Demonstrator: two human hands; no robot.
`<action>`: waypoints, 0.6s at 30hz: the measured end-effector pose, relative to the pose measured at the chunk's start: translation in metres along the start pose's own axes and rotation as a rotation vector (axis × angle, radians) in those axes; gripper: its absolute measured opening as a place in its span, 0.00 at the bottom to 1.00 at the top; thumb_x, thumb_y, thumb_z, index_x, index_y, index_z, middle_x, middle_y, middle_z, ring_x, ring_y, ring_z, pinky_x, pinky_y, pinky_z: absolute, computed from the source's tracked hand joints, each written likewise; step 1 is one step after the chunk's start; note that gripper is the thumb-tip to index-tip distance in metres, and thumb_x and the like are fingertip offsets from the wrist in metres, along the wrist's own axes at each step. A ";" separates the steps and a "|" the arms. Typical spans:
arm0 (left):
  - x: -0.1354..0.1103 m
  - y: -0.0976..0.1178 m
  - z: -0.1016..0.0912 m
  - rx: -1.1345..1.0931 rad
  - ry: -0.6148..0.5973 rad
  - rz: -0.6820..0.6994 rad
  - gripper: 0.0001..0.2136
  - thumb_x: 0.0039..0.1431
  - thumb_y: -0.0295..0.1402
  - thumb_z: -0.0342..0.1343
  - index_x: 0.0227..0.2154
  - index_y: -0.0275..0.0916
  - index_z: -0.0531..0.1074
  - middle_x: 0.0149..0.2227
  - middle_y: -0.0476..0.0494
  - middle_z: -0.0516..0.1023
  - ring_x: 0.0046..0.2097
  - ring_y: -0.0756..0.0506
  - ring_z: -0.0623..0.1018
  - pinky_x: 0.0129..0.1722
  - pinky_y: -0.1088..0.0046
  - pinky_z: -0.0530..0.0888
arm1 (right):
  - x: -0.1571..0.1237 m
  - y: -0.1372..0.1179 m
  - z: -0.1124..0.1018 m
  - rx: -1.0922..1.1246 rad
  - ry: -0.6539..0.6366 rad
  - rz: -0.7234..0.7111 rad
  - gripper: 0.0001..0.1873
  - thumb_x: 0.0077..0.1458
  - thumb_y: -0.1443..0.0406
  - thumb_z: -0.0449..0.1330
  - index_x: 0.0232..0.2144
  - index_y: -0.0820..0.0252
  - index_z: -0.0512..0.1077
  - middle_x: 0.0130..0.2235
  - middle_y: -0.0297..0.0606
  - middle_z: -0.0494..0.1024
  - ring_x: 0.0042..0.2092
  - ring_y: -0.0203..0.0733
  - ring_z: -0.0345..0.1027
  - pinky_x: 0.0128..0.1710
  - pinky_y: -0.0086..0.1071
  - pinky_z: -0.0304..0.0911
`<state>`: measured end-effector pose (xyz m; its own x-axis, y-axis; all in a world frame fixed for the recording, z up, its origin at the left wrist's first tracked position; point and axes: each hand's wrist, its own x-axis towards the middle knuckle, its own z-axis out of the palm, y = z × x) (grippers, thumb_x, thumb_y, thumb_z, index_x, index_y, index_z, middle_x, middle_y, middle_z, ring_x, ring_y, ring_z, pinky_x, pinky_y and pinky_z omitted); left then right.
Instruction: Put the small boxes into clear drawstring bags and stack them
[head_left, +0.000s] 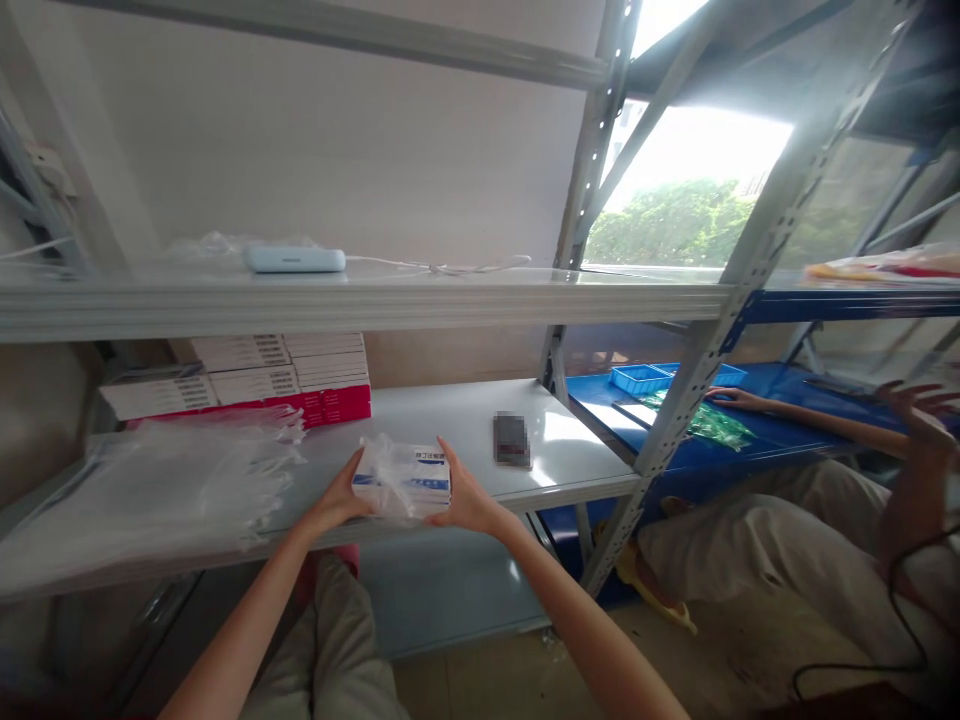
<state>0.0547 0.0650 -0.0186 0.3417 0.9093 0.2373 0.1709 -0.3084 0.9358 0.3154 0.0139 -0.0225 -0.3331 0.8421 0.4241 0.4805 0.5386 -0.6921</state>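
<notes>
A bundle of white-and-blue boxes (424, 484), partly covered by crinkled clear plastic, sits between my two hands near the shelf's front edge. My left hand (345, 492) is closed against its left side. On the opposite side, my right hand (466, 492) grips the right end, thumb and fingers on its faces. Left of the bundle lies a pile of clear plastic bags (172, 480), their ragged ends toward my left hand. Behind that pile, white boxes (255, 380) are stacked on a red layer of boxes (346, 403).
A dark, pixelated flat object (511, 440) lies right of my hands. On the upper shelf (450, 305) rest a light-blue device (295, 260) and a white cable. Past the metal upright (675, 400), another person's hand (739, 398) is by green packets (712, 425) and blue trays (641, 378).
</notes>
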 end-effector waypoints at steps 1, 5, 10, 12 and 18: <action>0.001 0.004 0.000 0.011 -0.009 0.028 0.47 0.29 0.28 0.71 0.59 0.42 0.61 0.57 0.37 0.69 0.55 0.34 0.72 0.55 0.56 0.70 | -0.003 -0.003 -0.002 -0.003 0.027 -0.009 0.72 0.32 0.59 0.73 0.67 0.59 0.30 0.64 0.54 0.52 0.65 0.56 0.47 0.63 0.49 0.45; 0.027 0.035 0.010 0.016 -0.105 0.128 0.49 0.34 0.30 0.70 0.63 0.43 0.56 0.59 0.37 0.67 0.56 0.34 0.71 0.54 0.59 0.71 | -0.010 -0.013 -0.023 0.023 0.164 -0.042 0.67 0.36 0.59 0.72 0.67 0.56 0.33 0.63 0.51 0.55 0.63 0.55 0.50 0.62 0.48 0.49; 0.104 0.080 0.067 0.092 -0.003 0.390 0.45 0.43 0.33 0.67 0.64 0.48 0.51 0.67 0.39 0.52 0.66 0.36 0.55 0.62 0.56 0.58 | 0.008 0.015 -0.086 0.073 0.527 0.019 0.62 0.35 0.59 0.71 0.65 0.54 0.39 0.60 0.49 0.59 0.58 0.53 0.59 0.53 0.45 0.62; 0.129 0.077 0.092 0.204 0.071 0.476 0.45 0.48 0.34 0.65 0.65 0.48 0.45 0.69 0.40 0.43 0.68 0.39 0.44 0.65 0.56 0.49 | 0.019 0.043 -0.117 0.033 0.720 0.115 0.62 0.34 0.59 0.71 0.64 0.56 0.40 0.58 0.49 0.61 0.56 0.52 0.61 0.51 0.44 0.63; 0.131 -0.022 0.105 0.489 0.008 0.399 0.26 0.61 0.29 0.50 0.62 0.46 0.53 0.68 0.36 0.43 0.68 0.38 0.40 0.63 0.46 0.45 | 0.030 0.135 -0.189 -0.232 0.956 0.548 0.57 0.34 0.58 0.69 0.62 0.63 0.45 0.54 0.51 0.66 0.53 0.55 0.64 0.52 0.42 0.61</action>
<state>0.1932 0.1615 -0.0352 0.4595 0.6993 0.5476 0.4353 -0.7147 0.5474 0.5237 0.1167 0.0066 0.6799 0.5879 0.4384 0.5436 -0.0028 -0.8393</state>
